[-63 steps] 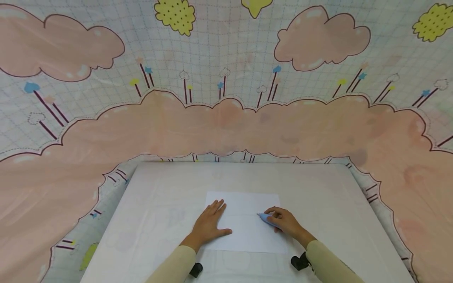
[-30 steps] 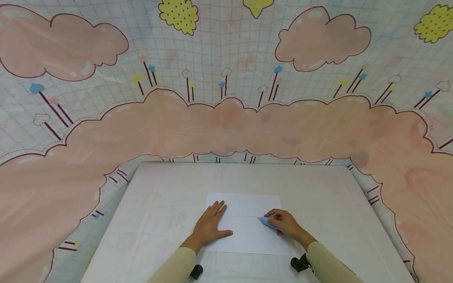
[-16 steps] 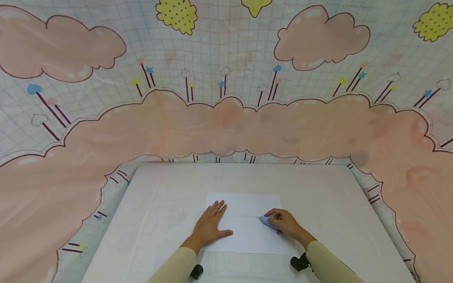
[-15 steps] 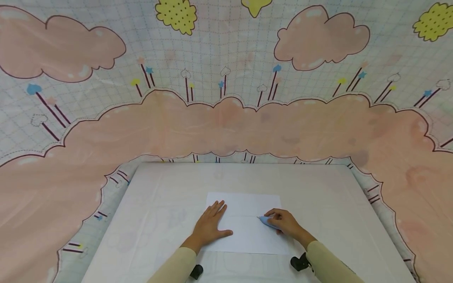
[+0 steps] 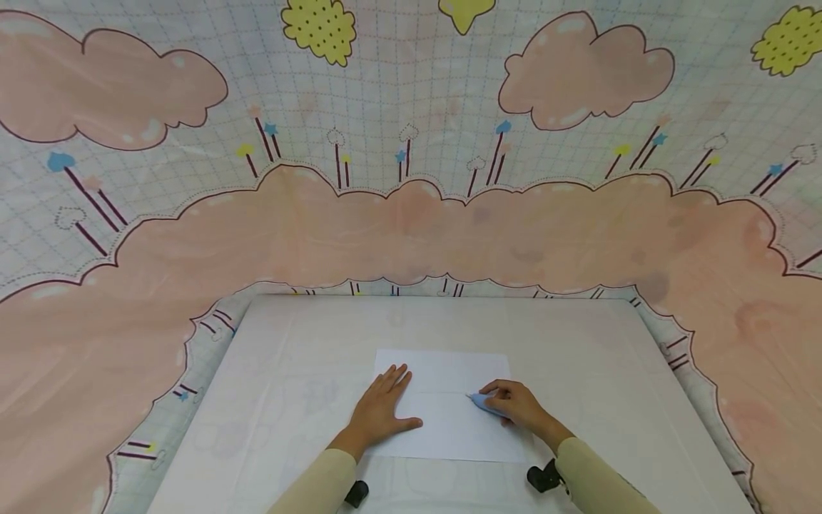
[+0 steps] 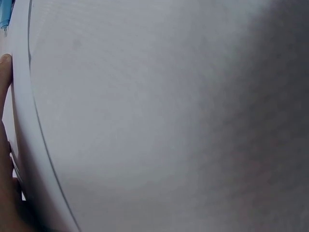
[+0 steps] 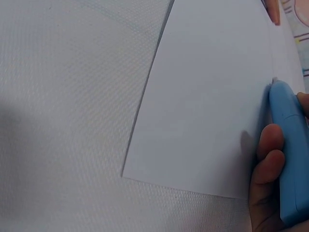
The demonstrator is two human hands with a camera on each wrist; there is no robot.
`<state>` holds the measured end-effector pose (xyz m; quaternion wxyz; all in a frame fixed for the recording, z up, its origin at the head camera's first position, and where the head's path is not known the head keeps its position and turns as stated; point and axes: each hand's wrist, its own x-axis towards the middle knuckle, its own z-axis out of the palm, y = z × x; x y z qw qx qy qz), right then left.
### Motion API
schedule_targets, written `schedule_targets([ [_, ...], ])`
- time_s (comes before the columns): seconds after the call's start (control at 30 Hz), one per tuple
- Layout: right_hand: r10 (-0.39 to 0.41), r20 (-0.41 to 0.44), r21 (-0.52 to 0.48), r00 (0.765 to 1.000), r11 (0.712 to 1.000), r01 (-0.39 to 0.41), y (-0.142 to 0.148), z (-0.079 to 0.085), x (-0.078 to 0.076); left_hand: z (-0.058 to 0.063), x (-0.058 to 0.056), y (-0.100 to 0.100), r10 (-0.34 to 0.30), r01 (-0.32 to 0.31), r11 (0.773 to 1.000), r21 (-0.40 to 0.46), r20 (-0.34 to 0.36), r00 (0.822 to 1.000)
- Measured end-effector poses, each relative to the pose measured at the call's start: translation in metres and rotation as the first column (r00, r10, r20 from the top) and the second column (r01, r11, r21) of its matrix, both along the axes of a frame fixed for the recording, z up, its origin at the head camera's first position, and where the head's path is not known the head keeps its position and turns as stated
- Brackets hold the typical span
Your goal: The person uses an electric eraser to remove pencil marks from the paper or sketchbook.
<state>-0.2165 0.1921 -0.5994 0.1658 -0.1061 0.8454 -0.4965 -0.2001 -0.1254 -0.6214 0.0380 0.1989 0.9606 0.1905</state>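
A white sheet of paper [image 5: 443,439] lies on the table, with a faint line crossing its middle. My left hand [image 5: 379,410] rests flat on the sheet's left part, fingers spread and thumb pointing right. In the left wrist view only the edge of that hand [image 6: 6,159] shows. My right hand [image 5: 520,405] grips a thick light-blue pen-like tool [image 5: 486,404] over the sheet's right part. Its narrow tip points left, right at the faint line. Seen from the right wrist, curled fingers hold the blue body [image 7: 292,145] from the side; its exact kind cannot be told.
The white-covered table [image 5: 308,335] extends around the sheet. Black wrist devices [image 5: 544,476] sit under both cuffs, close to the table's near side. A patterned cloth [image 5: 411,235] with clouds and stars hangs behind and spreads along both sides.
Compared with about two seconds ago, my right hand and the blue tool sit slightly nearer to me. My left hand has stayed in place on the sheet. Over the last second, nothing visibly moves.
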Motion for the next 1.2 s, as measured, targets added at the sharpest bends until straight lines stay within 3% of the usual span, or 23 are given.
schedule_targets([
  [0.87,-0.035,0.069,0.000,0.997,0.999,0.035,-0.0004,0.0040,-0.0009,-0.0031,-0.0004,-0.0011,-0.005,0.005,1.000,-0.017,0.003,1.000],
  [1.2,-0.010,0.085,-0.002,0.996,1.000,0.010,0.0006,0.0045,-0.0026,-0.0024,-0.0003,-0.0012,-0.001,0.001,1.000,-0.018,0.012,1.000],
])
